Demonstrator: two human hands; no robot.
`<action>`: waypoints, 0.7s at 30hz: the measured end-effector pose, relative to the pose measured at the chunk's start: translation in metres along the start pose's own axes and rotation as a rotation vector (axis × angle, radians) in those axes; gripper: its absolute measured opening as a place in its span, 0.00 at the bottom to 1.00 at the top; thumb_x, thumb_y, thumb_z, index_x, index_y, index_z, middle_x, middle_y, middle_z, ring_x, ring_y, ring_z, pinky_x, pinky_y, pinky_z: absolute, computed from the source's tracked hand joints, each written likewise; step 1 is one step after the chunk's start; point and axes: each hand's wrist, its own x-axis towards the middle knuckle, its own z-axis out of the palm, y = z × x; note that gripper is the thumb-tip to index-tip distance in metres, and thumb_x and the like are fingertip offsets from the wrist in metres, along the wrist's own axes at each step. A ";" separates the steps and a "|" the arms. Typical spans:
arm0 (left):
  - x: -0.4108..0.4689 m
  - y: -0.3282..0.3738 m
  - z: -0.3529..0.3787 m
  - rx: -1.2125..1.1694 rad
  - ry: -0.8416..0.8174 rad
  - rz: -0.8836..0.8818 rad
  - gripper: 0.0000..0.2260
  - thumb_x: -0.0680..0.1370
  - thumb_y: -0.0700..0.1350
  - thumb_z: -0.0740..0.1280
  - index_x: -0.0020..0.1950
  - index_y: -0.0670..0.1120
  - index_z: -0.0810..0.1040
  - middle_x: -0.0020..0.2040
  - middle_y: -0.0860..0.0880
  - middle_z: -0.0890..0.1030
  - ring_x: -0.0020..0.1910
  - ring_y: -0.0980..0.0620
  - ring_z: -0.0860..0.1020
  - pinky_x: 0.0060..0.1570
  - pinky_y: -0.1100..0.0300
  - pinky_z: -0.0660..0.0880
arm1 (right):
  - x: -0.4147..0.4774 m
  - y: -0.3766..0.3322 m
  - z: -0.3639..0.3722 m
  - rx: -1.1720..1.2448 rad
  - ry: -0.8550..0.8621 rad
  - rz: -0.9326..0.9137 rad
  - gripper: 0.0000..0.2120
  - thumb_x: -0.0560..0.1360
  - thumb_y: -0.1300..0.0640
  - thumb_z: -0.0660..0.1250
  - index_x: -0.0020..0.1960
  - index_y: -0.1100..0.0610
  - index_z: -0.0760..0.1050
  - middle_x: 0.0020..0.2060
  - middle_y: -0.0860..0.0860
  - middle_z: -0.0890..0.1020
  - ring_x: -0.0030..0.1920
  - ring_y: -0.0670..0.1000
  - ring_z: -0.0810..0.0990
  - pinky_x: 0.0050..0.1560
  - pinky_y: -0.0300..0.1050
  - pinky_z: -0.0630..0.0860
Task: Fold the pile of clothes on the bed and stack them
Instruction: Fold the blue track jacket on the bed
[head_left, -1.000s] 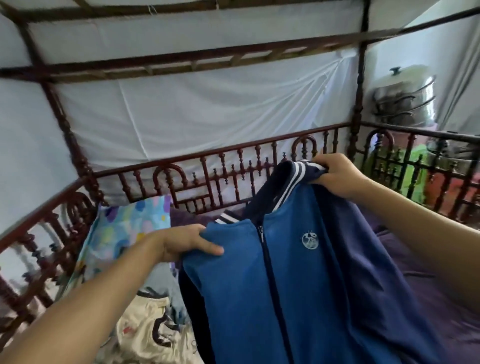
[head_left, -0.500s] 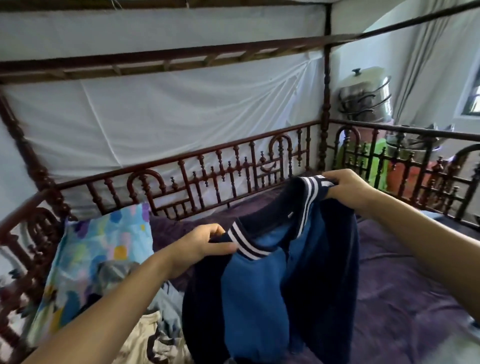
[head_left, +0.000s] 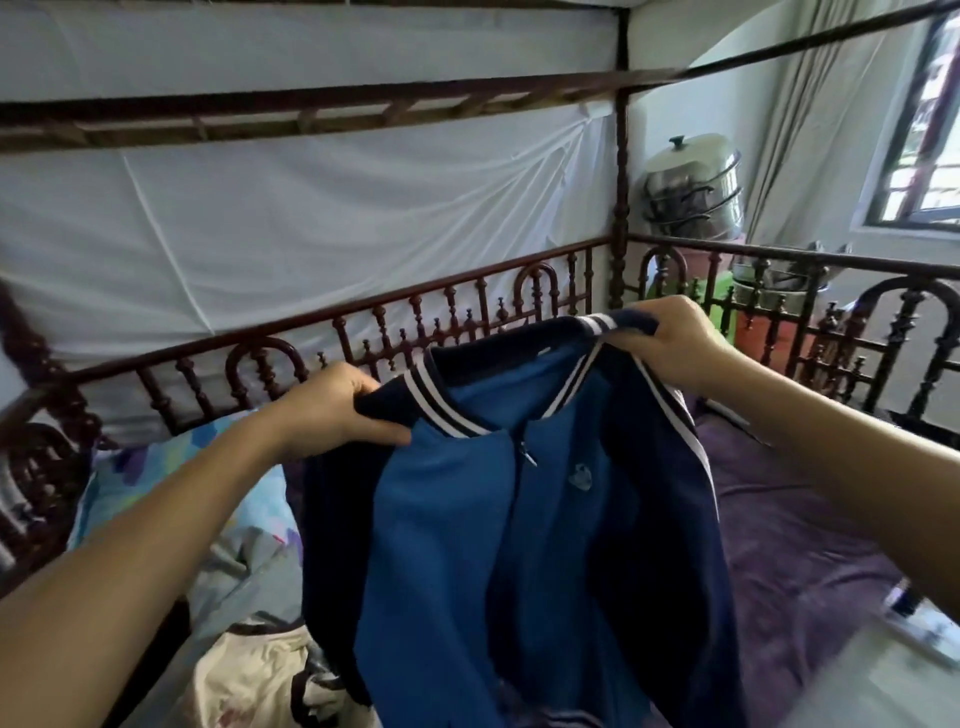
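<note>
- At the near left edge of the bed, a cream garment (head_left: 249, 670) and a grey cloth (head_left: 244, 571) are seen lying crumpled under the left forearm.
- The blue jacket (head_left: 467, 545) is held up in the air over the middle of the bed, with its zipped front turned to the camera. It is spread wider than half a second ago, when it was bunched. The zip and the pale badge are shown again.
- The left hand (head_left: 332, 410) is clenched on the dark shoulder just beside the striped collar. Half a second ago the collar end itself was pinched.
- The right hand (head_left: 670, 343) is curled around the other shoulder at the collar, and is held higher and farther off than the left.
- A colourful pillow (head_left: 124, 493) is propped at the left edge, and the right side is covered by a purple sheet (head_left: 795, 545).
- The far edge is closed by a carved wooden rail (head_left: 467, 306).
- Beyond the far right corner a steel steamer pot (head_left: 691, 187) is seen, and a window (head_left: 930, 156) is now brought into view.
</note>
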 end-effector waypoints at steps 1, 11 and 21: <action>-0.001 -0.004 -0.005 0.020 -0.061 -0.059 0.13 0.62 0.54 0.79 0.39 0.47 0.85 0.37 0.49 0.85 0.37 0.54 0.83 0.38 0.57 0.78 | 0.000 -0.004 -0.003 -0.041 0.023 -0.035 0.06 0.74 0.53 0.72 0.48 0.54 0.84 0.33 0.48 0.82 0.36 0.44 0.75 0.39 0.43 0.72; 0.020 -0.029 -0.038 -0.209 0.552 -0.029 0.12 0.71 0.49 0.75 0.33 0.43 0.78 0.22 0.56 0.73 0.22 0.59 0.68 0.26 0.66 0.66 | -0.019 -0.044 -0.028 0.095 -0.209 -0.016 0.15 0.76 0.52 0.69 0.30 0.45 0.78 0.21 0.40 0.71 0.23 0.38 0.68 0.27 0.29 0.64; 0.128 0.002 0.009 0.298 0.658 -0.121 0.05 0.73 0.50 0.69 0.42 0.50 0.78 0.47 0.42 0.82 0.49 0.38 0.79 0.45 0.52 0.72 | -0.032 0.058 -0.006 0.330 -0.139 0.313 0.08 0.77 0.57 0.67 0.49 0.64 0.78 0.41 0.54 0.79 0.43 0.51 0.76 0.57 0.62 0.74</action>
